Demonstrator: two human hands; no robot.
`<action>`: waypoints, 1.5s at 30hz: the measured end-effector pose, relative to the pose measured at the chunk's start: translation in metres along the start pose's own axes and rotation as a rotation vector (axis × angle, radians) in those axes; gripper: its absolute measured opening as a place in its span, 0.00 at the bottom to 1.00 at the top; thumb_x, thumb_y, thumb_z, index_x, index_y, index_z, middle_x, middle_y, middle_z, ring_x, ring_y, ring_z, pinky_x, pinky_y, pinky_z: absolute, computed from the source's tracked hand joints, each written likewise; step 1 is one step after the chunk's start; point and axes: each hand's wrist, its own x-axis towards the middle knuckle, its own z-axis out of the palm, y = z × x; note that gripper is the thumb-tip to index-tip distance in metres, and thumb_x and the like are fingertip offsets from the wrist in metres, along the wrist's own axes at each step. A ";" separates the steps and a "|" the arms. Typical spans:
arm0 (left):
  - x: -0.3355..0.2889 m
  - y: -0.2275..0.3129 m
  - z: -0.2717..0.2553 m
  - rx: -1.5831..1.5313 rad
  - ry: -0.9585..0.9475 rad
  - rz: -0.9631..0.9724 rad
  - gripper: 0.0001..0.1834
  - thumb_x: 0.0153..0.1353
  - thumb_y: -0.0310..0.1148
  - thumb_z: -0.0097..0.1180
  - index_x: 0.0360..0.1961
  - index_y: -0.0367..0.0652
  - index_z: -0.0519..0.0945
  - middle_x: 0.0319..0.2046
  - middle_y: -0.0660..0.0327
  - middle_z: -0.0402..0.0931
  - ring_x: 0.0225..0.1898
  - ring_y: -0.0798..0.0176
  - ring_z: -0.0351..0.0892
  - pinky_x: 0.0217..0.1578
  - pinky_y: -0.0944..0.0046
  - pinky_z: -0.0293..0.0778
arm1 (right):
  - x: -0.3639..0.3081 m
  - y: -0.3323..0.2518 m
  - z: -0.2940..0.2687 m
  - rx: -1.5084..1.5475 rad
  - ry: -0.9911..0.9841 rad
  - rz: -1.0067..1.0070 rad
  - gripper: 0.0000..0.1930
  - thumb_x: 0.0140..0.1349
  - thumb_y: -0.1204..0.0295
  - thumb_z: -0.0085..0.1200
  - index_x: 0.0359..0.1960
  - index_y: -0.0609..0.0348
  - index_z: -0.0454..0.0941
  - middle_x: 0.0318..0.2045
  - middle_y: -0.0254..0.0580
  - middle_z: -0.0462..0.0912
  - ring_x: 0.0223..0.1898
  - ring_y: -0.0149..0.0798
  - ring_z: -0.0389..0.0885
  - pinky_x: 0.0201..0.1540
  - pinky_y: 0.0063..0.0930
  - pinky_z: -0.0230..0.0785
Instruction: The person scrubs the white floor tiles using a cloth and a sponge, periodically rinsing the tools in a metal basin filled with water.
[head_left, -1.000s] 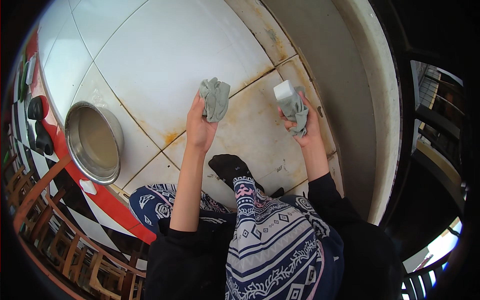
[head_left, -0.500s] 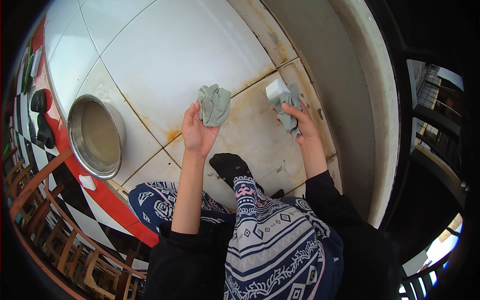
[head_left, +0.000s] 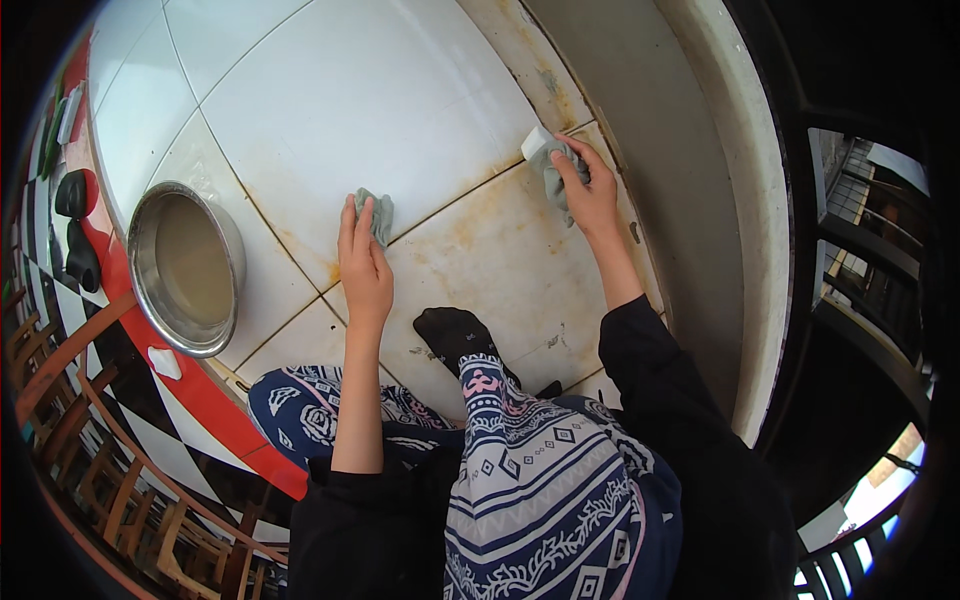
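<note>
Cloth (head_left: 381, 215), pinched by the nearly straight fingers of our left hand (head_left: 364, 275), has swung leftward over the tiles (head_left: 470, 260); our right hand (head_left: 593, 197), curled round a second rag (head_left: 554, 183) and white block (head_left: 535, 142), has shifted toward the grout line (head_left: 470, 195), apparently putting both nearer stains (head_left: 332, 272).

The wearer I follow remotely has black sleeves (head_left: 655, 350) ending partway down the forearms (head_left: 362, 405), bare hands (head_left: 366, 285), navy-and-white patterned legwear (head_left: 535, 470) (I spot a pink motif (head_left: 482, 384) near the cuff (head_left: 480, 363)), and a black sock (head_left: 448, 332) with small pale marks.
</note>
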 end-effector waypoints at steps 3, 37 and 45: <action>-0.001 -0.008 0.005 -0.003 0.013 0.026 0.24 0.62 0.18 0.40 0.61 0.40 0.67 0.63 0.44 0.60 0.65 0.45 0.59 0.62 0.55 0.58 | -0.004 -0.006 0.002 -0.017 0.016 0.032 0.18 0.59 0.65 0.58 0.49 0.59 0.73 0.43 0.42 0.79 0.44 0.34 0.77 0.48 0.27 0.68; 0.000 -0.014 0.010 0.133 -0.007 0.081 0.24 0.61 0.20 0.42 0.60 0.41 0.69 0.62 0.44 0.61 0.65 0.43 0.58 0.62 0.51 0.56 | -0.014 -0.021 0.026 -0.553 0.014 -0.167 0.22 0.49 0.61 0.64 0.44 0.57 0.74 0.39 0.45 0.80 0.37 0.46 0.82 0.38 0.36 0.75; 0.001 -0.014 0.007 0.120 -0.049 0.053 0.23 0.65 0.22 0.38 0.61 0.42 0.68 0.64 0.46 0.59 0.67 0.45 0.55 0.64 0.54 0.54 | -0.038 -0.020 0.046 -0.534 -0.168 -0.302 0.21 0.50 0.62 0.64 0.43 0.59 0.74 0.40 0.46 0.79 0.36 0.49 0.81 0.36 0.37 0.76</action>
